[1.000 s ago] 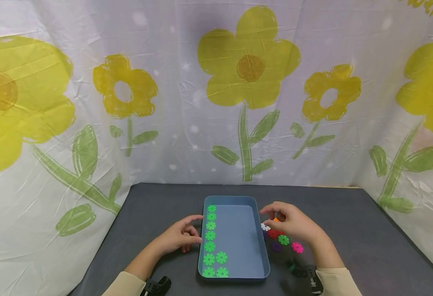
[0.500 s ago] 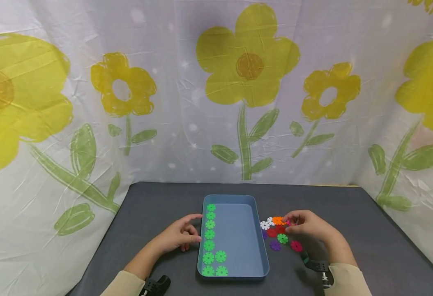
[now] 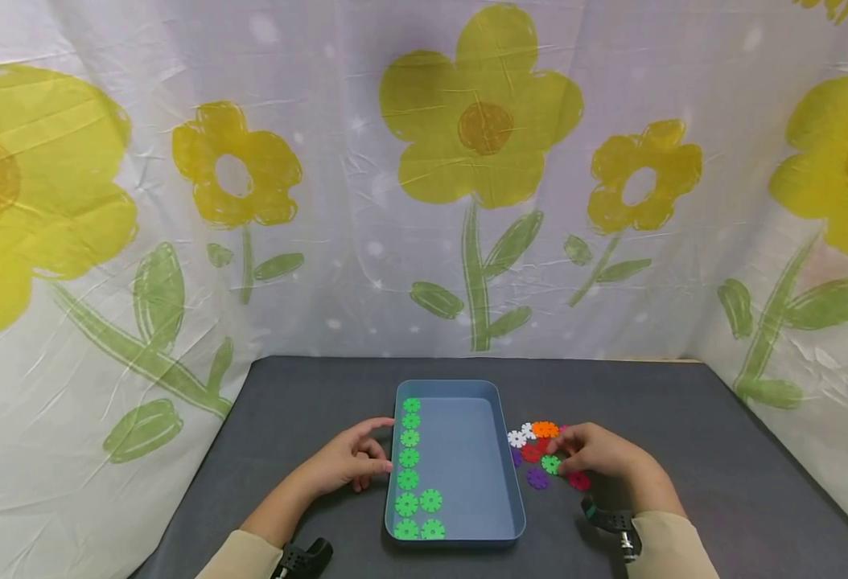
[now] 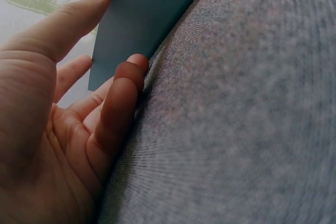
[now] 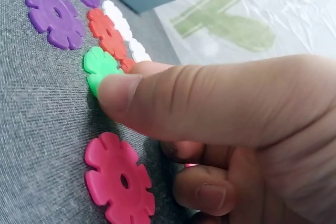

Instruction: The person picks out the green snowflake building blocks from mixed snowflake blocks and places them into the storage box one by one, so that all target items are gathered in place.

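A blue tray (image 3: 514, 490) lies on the dark grey table (image 3: 685, 450), with several green discs (image 3: 409, 458) lined along its left side. My left hand (image 3: 355, 460) rests on the table against the tray's left wall (image 4: 147, 14), thumb on the wall's top and fingers (image 4: 118, 103) relaxed at its base. My right hand (image 3: 598, 452) is at a pile of loose discs to the right of the tray. Its thumb and forefinger pinch a green disc (image 3: 550, 464) that lies on the table. In the right wrist view the right hand (image 5: 126, 78) grips that green disc (image 5: 97, 64) at its edge.
Around the green disc lie an orange disc (image 3: 544, 429), white discs (image 3: 516, 439), red discs (image 5: 105, 30), purple discs (image 5: 55, 14) and a pink disc (image 5: 121, 179). Cloth printed with yellow flowers (image 3: 482, 129) walls in the table at the back and both sides.
My right hand has drawn back from the tray's right edge to the pile and come down onto the green disc. The left hand has stayed by the tray.
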Available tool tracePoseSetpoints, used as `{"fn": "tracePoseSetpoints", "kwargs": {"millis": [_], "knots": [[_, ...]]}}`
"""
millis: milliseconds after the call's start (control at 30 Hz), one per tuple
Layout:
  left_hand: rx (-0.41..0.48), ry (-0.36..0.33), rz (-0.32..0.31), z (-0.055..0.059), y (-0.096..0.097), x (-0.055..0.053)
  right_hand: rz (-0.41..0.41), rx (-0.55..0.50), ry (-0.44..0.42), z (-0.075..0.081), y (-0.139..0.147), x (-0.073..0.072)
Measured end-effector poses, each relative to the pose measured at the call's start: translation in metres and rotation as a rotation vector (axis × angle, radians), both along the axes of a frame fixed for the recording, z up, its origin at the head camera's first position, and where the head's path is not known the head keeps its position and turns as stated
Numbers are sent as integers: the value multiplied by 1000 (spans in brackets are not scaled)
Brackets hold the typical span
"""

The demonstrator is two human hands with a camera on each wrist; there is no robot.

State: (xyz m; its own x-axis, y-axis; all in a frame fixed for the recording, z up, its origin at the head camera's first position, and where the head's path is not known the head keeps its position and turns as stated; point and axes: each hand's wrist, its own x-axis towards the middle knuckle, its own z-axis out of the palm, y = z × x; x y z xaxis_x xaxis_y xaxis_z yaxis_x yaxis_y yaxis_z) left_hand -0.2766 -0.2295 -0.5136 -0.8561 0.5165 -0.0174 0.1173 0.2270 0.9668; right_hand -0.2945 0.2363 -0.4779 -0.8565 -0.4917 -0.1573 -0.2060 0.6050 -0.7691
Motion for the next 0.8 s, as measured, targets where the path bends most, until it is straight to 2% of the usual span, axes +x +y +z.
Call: {"fn": "tracePoseSetpoints", "kwargs": {"millis": [233, 500, 800], "knots": [[-1, 7, -1, -1, -1, 0, -9, 16, 27, 1, -4, -2], [-4, -1, 3, -1, 0, 2, 20, 5, -12, 2, -5, 2], [-8, 3, 3, 0, 1, 1, -42, 56, -19, 4, -9, 3]]}}
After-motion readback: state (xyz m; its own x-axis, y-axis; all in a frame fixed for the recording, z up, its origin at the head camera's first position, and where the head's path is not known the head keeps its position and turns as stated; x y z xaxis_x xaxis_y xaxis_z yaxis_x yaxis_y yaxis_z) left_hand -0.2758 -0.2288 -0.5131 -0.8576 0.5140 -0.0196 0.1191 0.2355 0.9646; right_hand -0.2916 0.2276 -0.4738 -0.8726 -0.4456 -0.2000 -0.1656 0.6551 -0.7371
